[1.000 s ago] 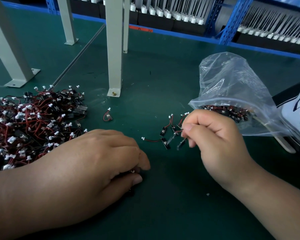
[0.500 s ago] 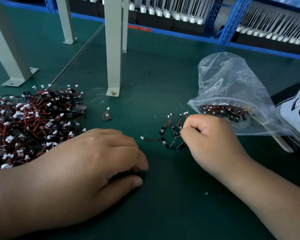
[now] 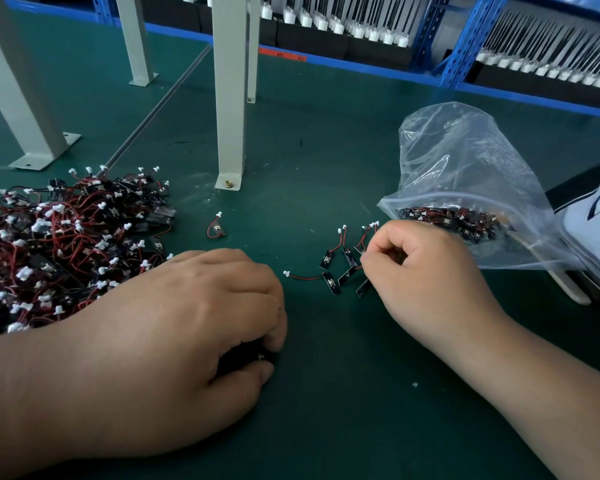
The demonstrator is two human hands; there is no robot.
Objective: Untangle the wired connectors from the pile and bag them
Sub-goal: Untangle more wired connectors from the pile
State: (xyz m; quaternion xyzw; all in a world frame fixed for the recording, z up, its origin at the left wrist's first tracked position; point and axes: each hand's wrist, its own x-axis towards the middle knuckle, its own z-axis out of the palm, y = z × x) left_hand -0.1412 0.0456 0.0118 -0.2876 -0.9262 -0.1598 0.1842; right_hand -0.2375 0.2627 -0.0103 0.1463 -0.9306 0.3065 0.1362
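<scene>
From the head camera, our right hand (image 3: 426, 271) has its fingers (image 3: 388, 247) curled, pinching a red wire of the freed wired connectors (image 3: 329, 277). These fan out on the bench (image 3: 326, 150) just left of it, boards at mixed angles. The bag (image 3: 465, 174) opens just beyond this hand, so we judge it the nearer one. Our left hand (image 3: 187, 323), beside the pile (image 3: 59, 244), curls over something dark; whether it grips, we cannot tell.

Left hand (image 3: 187, 317) hides what's beneath; pile (image 3: 49, 244) cropped at L edge.
</scene>
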